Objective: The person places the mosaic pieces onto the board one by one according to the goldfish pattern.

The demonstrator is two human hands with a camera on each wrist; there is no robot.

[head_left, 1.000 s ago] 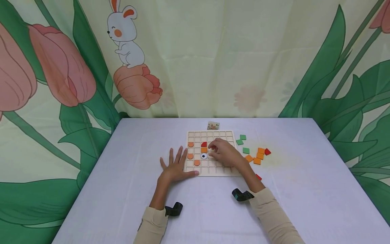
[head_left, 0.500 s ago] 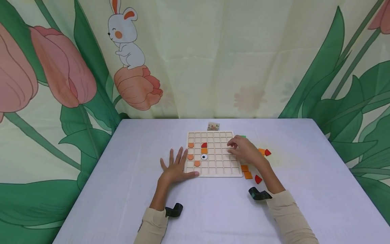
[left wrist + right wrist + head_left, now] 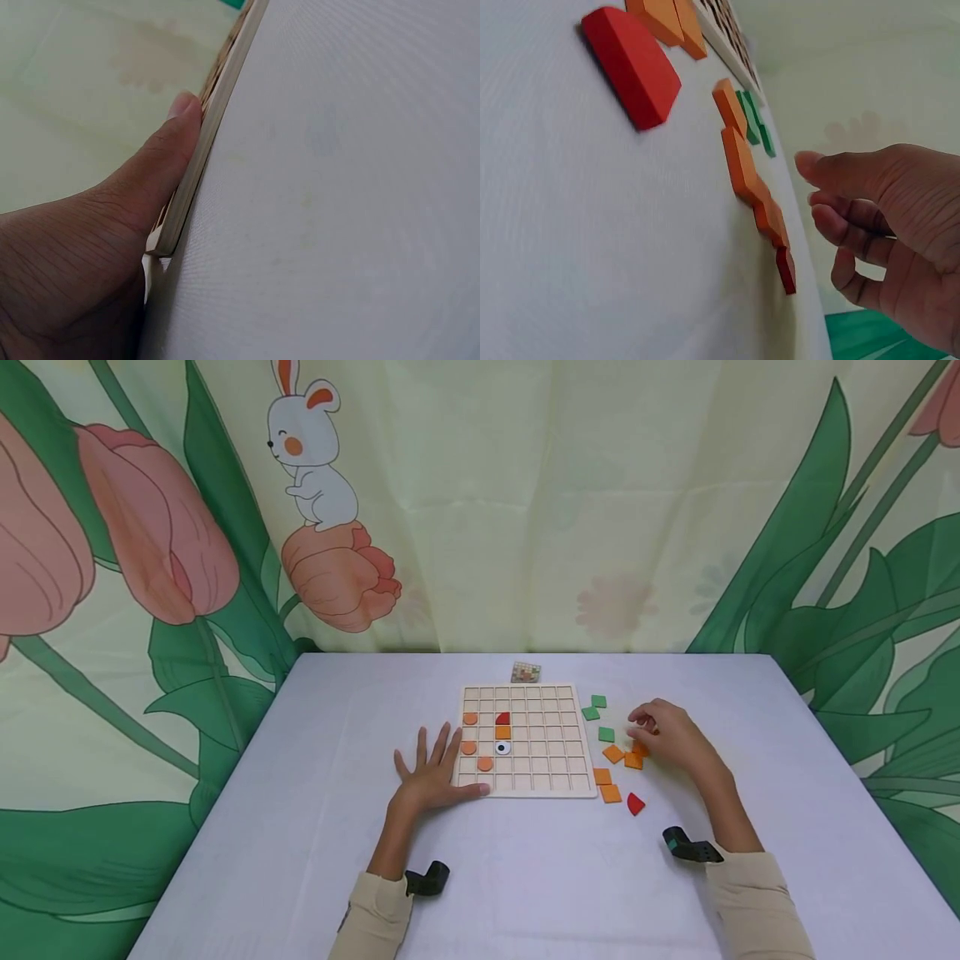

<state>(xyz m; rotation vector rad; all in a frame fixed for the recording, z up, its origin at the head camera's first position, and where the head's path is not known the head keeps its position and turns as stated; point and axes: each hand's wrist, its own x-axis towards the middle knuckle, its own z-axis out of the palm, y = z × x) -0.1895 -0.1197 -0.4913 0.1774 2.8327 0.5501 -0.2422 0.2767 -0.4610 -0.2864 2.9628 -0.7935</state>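
A pale wooden grid board (image 3: 555, 760) lies mid-table. My left hand (image 3: 429, 781) is spread flat at its left edge, its thumb resting on the front left corner; the left wrist view shows the thumb (image 3: 161, 154) along the rim. In the board's cells sit three orange discs (image 3: 485, 763), a red quarter-round piece (image 3: 502, 719), an orange square (image 3: 502, 732) and a white disc with a black dot (image 3: 502, 747). My right hand (image 3: 671, 737), its fingers loosely bent and holding nothing, hovers over loose orange squares (image 3: 739, 161) and a red piece (image 3: 786, 270).
Green squares (image 3: 606, 734) lie by the board's right edge. Nearer the front are two orange squares (image 3: 611, 793) and another red quarter-round piece (image 3: 635, 803). Behind the board is a small patterned card (image 3: 526, 672). A printed curtain (image 3: 517, 527) hangs past the table's far edge.
My right hand has moved right, from over the board to above the loose orange and red pieces. My left hand and the pieces on the board have stayed put.
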